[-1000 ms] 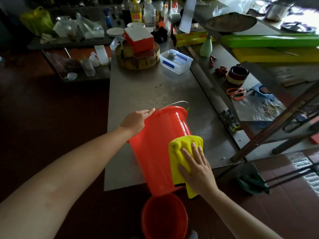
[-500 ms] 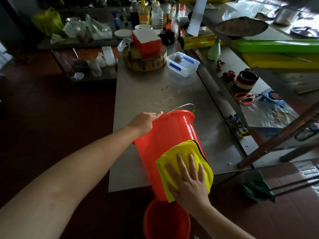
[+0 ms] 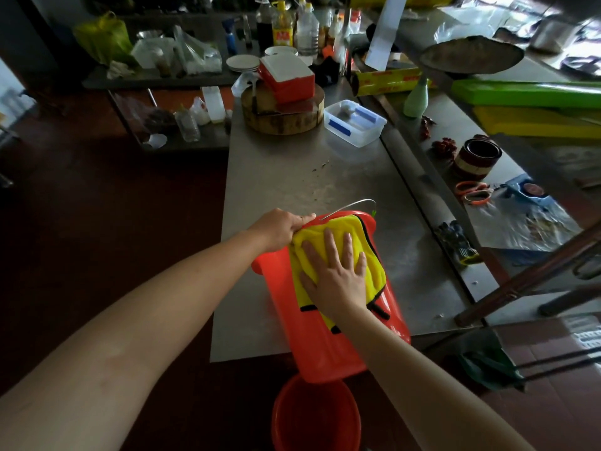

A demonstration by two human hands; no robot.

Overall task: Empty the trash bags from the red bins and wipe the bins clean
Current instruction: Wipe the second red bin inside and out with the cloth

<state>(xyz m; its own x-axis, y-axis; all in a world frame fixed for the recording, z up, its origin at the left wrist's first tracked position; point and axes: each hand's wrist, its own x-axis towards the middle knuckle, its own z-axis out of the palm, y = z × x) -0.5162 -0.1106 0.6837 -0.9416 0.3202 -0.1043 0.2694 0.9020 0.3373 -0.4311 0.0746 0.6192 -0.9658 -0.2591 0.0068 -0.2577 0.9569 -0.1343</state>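
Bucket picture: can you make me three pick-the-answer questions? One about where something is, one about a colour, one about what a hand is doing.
1. Where is the cloth?
A. on the floor
B. on the tilted bin
C. in a box

2. What colour is the cloth?
A. blue
B. yellow
C. white

3. What is the right hand doing?
A. pressing flat
B. making a fist
C. holding scissors

Answers:
1. B, the cloth lies on the bin's outer wall.
2. B, it is bright yellow.
3. A, straight fingers press the cloth.
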